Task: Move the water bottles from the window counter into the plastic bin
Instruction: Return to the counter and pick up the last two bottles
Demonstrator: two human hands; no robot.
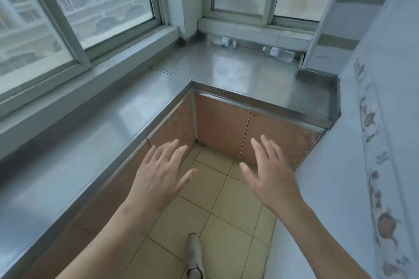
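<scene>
Two clear water bottles lie on their sides at the back of the steel window counter, under the far window: one to the left, the other to the right near the tall white appliance. My left hand and my right hand hover over the floor in front of the counter, palms down, fingers spread, holding nothing. Both hands are well short of the bottles. No plastic bin is in view.
The L-shaped steel counter runs along the left window and across the back, with pink cabinet doors below. A white fridge stands on the right. Beige floor tiles lie below, with my foot at the bottom.
</scene>
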